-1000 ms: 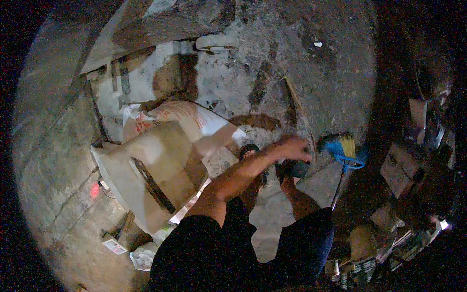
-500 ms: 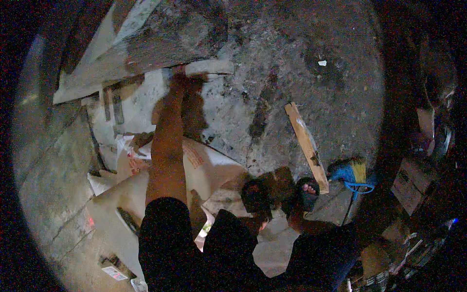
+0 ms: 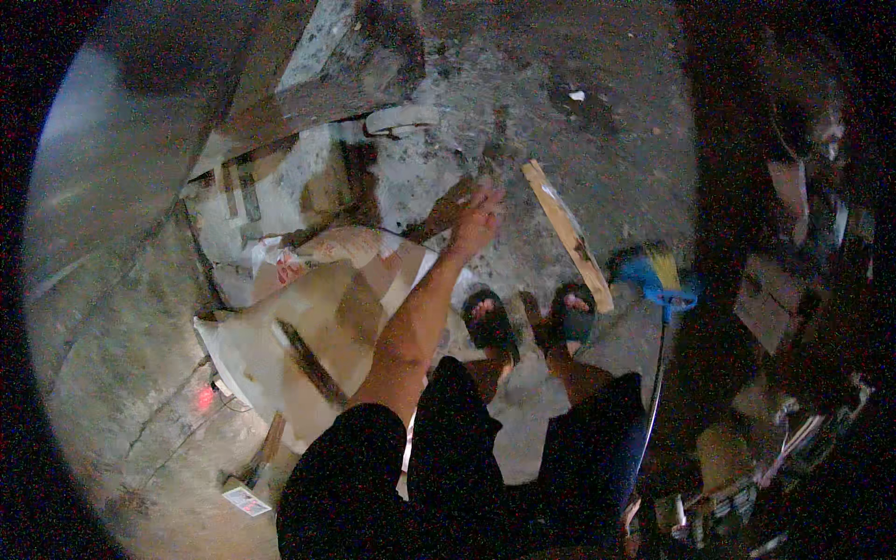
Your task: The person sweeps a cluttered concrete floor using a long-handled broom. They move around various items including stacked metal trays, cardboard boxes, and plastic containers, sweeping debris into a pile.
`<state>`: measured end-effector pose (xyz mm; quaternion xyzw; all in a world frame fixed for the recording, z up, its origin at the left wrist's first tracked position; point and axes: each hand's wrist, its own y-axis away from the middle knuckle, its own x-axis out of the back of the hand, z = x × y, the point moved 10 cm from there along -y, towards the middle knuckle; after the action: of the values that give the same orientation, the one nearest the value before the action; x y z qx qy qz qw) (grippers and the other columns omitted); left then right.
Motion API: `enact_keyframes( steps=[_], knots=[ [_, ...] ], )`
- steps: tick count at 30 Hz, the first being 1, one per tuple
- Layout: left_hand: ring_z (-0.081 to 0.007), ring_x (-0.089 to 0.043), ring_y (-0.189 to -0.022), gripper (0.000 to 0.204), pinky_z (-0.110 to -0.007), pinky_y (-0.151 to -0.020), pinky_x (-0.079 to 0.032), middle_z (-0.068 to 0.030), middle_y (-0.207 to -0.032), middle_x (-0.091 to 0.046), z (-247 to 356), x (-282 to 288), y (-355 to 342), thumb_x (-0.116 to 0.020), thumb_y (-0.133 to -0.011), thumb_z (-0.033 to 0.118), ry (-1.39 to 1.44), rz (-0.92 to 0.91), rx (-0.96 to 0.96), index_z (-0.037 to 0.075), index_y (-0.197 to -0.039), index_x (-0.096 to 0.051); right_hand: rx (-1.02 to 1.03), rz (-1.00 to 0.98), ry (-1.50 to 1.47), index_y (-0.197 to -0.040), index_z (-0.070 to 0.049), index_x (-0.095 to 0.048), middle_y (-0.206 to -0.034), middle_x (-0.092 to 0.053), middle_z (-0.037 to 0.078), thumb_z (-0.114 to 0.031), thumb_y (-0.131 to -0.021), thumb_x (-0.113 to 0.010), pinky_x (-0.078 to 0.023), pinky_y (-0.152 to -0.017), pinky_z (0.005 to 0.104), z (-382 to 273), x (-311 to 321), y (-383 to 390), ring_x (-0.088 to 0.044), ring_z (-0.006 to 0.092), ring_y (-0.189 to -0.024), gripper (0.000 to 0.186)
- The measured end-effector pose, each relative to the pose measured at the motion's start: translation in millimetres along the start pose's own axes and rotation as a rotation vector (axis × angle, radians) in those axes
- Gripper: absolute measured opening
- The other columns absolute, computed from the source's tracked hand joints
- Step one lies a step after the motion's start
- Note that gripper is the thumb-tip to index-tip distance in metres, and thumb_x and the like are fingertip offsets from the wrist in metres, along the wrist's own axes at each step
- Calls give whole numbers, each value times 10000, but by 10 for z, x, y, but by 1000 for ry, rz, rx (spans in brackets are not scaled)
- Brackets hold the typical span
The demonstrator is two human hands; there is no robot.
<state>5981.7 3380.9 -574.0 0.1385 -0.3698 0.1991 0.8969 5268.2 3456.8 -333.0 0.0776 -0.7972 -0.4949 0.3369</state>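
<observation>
Floor (image 3: 597, 121): wooden slat (image 3: 567, 233) lying slantwise ahead of two sandalled feet (image 3: 527, 322). Brush (image 3: 658, 277) just right of slat's near end. Flattened cardboard (image 3: 308, 317) left of feet, a dark strip (image 3: 313, 362) on it. Boards (image 3: 308, 93) stacked farther left, beyond cardboard. Hand (image 3: 474, 222) outstretched between cardboard and slat.

Rough concrete floor (image 3: 597, 140): wooden slat (image 3: 567, 233), blue brush (image 3: 653, 275), pale sacks (image 3: 308, 327), grey plank (image 3: 308, 103).
</observation>
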Motion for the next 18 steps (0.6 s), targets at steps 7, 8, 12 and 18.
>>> enact_keyframes(
  steps=[7, 8, 12, 18],
  knots=[
    [-387, -497, -1057, 442, -420, -876, -422, -222, -1186, -495, 1713, 718, 916, -484, -833, 134, 244, -283, 426, 70, -1263, -402, 419, 34, 345, -1201, 27, -453, -914, -595, 138, -236, -840, -569, -465, -718, 311, -1915, 20, 668, -565, 227, -749, 462],
    [-379, -514, -1036, 427, -423, -868, -427, -225, -1147, -524, 1883, 833, 1107, -475, -844, 153, 159, -347, 443, 68, -1257, -407, 644, 121, 598, -1205, 19, -452, -961, -589, 163, -244, -847, -551, -454, -723, 304, -2612, -257, 627, -558, 231, -778, 456],
    [-348, -560, -970, 377, -405, -822, -453, -200, -1078, -571, 2535, 1512, 1682, -480, -852, 193, 209, -368, 359, 63, -1206, -468, 504, -391, 248, -1376, -139, -266, -890, -565, 104, -241, -888, -462, -449, -623, 318, -4353, -1497, 185, -523, 189, -693, 536],
    [-214, -639, -682, 329, -335, -651, -475, -130, -812, -644, 2810, 2258, 2423, -489, -876, 282, 44, -521, 506, 65, -1118, -537, 859, -287, 621, -1311, -113, -348, -1067, -549, 238, -294, -912, -356, -441, -769, 455, -4666, -1797, 841, -536, 421, -937, 438]
  ],
)
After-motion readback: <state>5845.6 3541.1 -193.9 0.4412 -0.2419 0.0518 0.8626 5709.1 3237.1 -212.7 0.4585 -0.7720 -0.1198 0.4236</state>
